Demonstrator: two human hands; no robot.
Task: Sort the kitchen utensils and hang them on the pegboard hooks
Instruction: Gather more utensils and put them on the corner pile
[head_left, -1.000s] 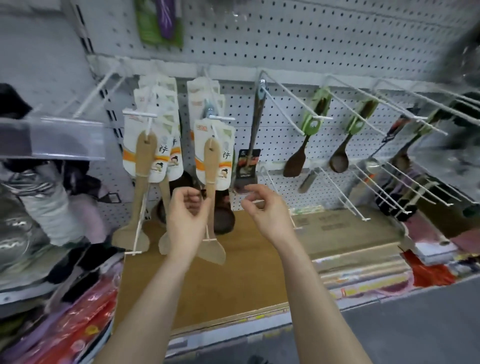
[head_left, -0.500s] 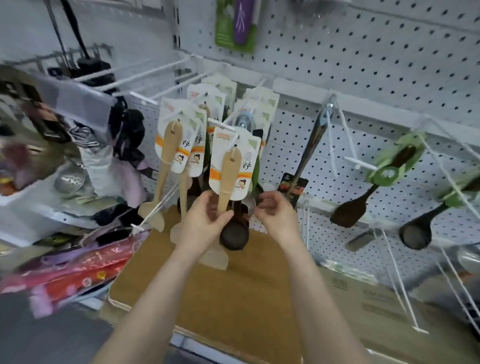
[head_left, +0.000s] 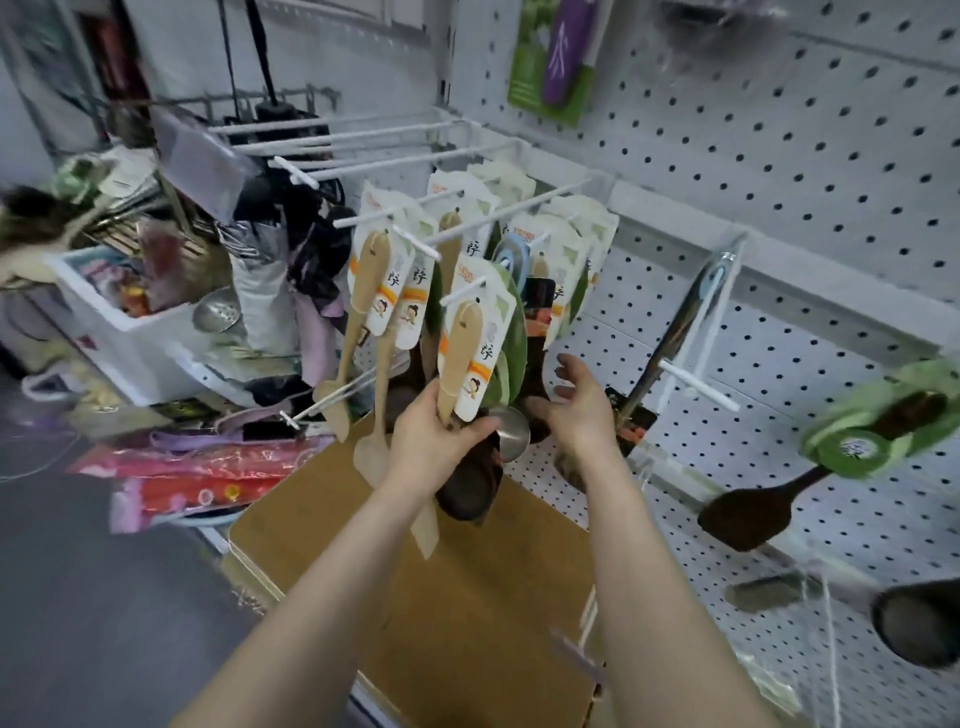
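Several light wooden spatulas on white cards hang from white hooks on the pegboard (head_left: 779, 171). My left hand (head_left: 434, 441) grips the handle of the front wooden spatula (head_left: 457, 358), whose card hangs on a hook (head_left: 462, 292). Behind it hang dark wooden spoons and a small steel ladle (head_left: 511, 434). My right hand (head_left: 576, 408) hovers just right of these with fingers loosely spread, holding nothing. A dark-handled utensil (head_left: 680, 322) hangs further right.
A brown cardboard box (head_left: 467, 597) sits below my arms. Bare white hooks (head_left: 696, 384) jut out at right, beside green-carded dark spatulas (head_left: 753, 514). A white bin (head_left: 130, 332) and red packages (head_left: 197, 478) crowd the left.
The view has swung left and closer to the rack. My left hand has gone from hanging free to gripping the front spatula's handle; my right hand has opened beside the hanging spoons.
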